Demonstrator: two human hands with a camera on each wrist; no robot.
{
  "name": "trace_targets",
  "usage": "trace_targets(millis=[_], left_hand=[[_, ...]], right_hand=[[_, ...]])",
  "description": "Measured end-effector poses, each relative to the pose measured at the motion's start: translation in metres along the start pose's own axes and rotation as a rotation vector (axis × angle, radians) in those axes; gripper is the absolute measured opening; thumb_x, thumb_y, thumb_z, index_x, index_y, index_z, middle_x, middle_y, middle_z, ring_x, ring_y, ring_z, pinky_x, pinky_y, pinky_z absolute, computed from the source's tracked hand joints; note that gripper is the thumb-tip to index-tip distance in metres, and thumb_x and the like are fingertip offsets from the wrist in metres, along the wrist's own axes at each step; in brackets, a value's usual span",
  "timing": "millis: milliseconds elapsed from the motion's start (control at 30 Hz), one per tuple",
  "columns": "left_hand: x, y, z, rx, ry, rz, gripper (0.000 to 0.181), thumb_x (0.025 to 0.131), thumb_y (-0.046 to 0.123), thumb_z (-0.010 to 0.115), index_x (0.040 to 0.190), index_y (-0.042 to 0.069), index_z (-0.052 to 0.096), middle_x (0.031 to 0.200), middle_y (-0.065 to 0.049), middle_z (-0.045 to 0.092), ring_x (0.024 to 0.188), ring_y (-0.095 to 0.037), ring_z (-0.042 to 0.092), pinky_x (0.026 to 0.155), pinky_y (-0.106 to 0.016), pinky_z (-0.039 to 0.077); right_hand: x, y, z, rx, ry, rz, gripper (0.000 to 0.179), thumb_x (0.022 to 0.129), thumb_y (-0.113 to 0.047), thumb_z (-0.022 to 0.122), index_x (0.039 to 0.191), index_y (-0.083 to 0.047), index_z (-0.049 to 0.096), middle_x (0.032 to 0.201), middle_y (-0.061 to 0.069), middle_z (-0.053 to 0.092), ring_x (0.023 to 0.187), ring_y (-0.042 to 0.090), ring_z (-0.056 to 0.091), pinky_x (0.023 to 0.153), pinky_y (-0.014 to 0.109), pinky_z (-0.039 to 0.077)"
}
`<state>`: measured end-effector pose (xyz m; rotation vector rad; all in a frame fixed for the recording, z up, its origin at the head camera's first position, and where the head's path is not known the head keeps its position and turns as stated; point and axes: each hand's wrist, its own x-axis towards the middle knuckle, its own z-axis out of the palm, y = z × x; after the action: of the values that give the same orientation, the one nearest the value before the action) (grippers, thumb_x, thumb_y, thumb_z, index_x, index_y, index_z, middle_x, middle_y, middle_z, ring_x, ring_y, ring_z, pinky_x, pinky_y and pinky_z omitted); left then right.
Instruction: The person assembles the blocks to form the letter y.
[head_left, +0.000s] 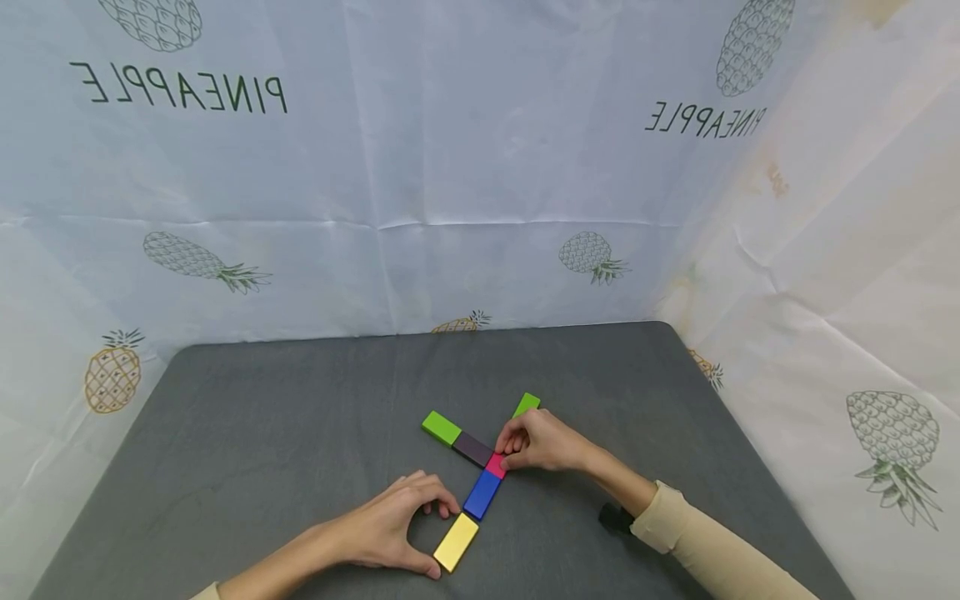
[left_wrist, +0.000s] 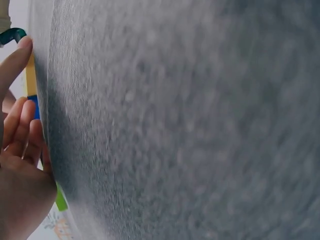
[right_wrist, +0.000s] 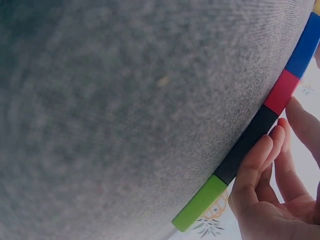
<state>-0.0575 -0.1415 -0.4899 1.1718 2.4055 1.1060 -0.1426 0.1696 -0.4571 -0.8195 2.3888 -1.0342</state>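
A Y-shaped line of rectangular blocks lies on the grey table. My left hand (head_left: 397, 521) holds the yellow block (head_left: 456, 542) at the near end, thumb by its near corner and a fingertip by its far corner. Beyond it come the blue block (head_left: 482, 496) and a short red block (head_left: 494, 467). My right hand (head_left: 543, 442) pinches at the red block with thumb and fingertip. The left branch has a dark block (head_left: 473, 449) and a green block (head_left: 441, 427). Another green block (head_left: 527, 403) shows past my right hand, which hides part of that branch. In the right wrist view curled fingers (right_wrist: 255, 155) overlap a black block (right_wrist: 247, 142).
The grey table (head_left: 262, 433) has rounded far corners. White cloth (head_left: 465, 167) printed with pineapples hangs behind it and along both sides. A black device (head_left: 615, 518) sits under my right wrist by the sleeve.
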Motion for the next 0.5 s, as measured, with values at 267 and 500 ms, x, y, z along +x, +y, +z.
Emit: trace_targets(millis=[267, 500], left_hand=[[0.000, 0.004, 0.005, -0.020, 0.008, 0.068, 0.055, 0.082, 0.040, 0.097, 0.127, 0.026, 0.069, 0.109, 0.013, 0.066, 0.101, 0.002, 0.055, 0.087, -0.019, 0.043], [0.001, 0.002, 0.011, -0.020, 0.053, 0.175, 0.050, 0.085, 0.031, 0.095, 0.127, 0.023, 0.070, 0.106, 0.007, 0.068, 0.098, -0.001, 0.058, 0.087, -0.018, 0.047]], right_hand=[[0.000, 0.000, -0.001, -0.001, 0.001, -0.007, 0.012, 0.088, -0.006, 0.088, 0.097, -0.006, 0.080, 0.083, -0.002, 0.073, 0.072, -0.002, 0.061, 0.068, 0.018, 0.055], [0.000, 0.001, 0.000, -0.004, 0.000, -0.009, 0.012, 0.088, -0.007, 0.088, 0.097, -0.006, 0.080, 0.083, -0.003, 0.073, 0.072, -0.002, 0.060, 0.069, 0.018, 0.055]])
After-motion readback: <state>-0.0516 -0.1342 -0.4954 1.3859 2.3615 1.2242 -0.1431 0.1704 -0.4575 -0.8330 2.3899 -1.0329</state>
